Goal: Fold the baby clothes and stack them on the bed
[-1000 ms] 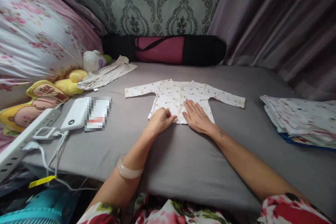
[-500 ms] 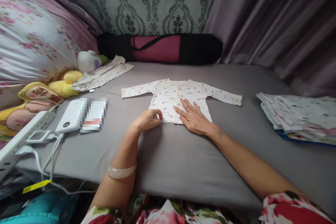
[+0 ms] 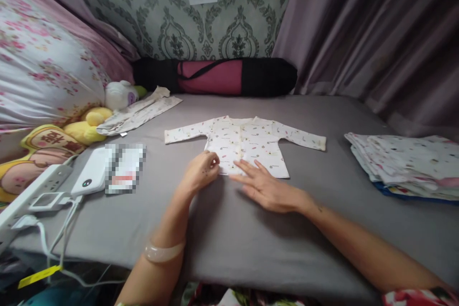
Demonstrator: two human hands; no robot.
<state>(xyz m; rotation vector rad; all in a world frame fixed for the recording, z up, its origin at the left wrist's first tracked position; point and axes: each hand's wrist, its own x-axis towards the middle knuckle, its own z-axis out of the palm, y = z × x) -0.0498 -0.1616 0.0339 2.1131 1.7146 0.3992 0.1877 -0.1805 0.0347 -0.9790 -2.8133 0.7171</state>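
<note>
A small white baby shirt (image 3: pixel 247 141) with a tiny print lies face up, its two long sleeves spread out to the sides. At its lower left corner, the fingers of my left hand (image 3: pixel 203 170) are curled in a pinch on the hem, covering that corner. My right hand (image 3: pixel 268 186) has its fingers spread, with the fingertips over the middle of the lower hem and the palm on the near side of the shirt.
A pile of folded clothes (image 3: pixel 405 162) lies at the right. Pale printed pants (image 3: pixel 139 112) and plush toys (image 3: pixel 89 124) are at the left, with a white power bank (image 3: pixel 91 172) and a power strip (image 3: pixel 39 191) nearer. Along the wall rests a long black and red bag (image 3: pixel 211 76).
My right hand has slid off the shirt front toward me, down to the hem. The left hand stays at the lower left corner. The view has tilted up slightly.
</note>
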